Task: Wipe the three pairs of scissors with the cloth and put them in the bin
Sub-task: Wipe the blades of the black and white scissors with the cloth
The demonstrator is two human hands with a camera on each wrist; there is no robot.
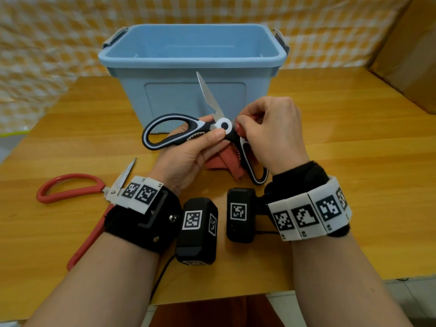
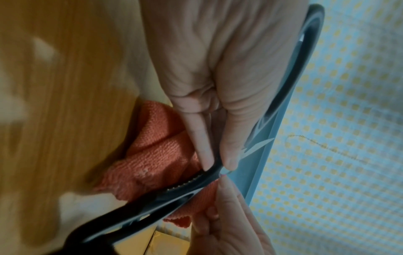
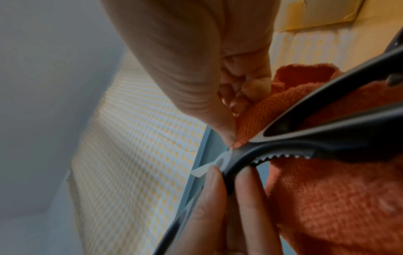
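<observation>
Black-and-white kitchen scissors [image 1: 188, 131] are spread wide open in front of the blue bin [image 1: 192, 67]. My left hand [image 1: 200, 142] pinches them near the white pivot, thumb on top. My right hand [image 1: 264, 131] pinches the orange-red cloth [image 1: 221, 161] against the other blade just right of the pivot; that blade is hidden. One blade points up toward the bin. In the left wrist view the cloth [image 2: 157, 155] bunches under the black handle [image 2: 152, 203]. The right wrist view shows the cloth [image 3: 327, 189] behind the toothed handle [image 3: 327, 143]. Red-handled scissors [image 1: 77, 192] lie on the table at left.
The wooden table [image 1: 354, 138] has its front edge close to me. A cardboard box [image 1: 408, 50] stands at the far right. Yellow checked fabric [image 1: 70, 38] hangs behind the bin. The bin's inside looks bare from here.
</observation>
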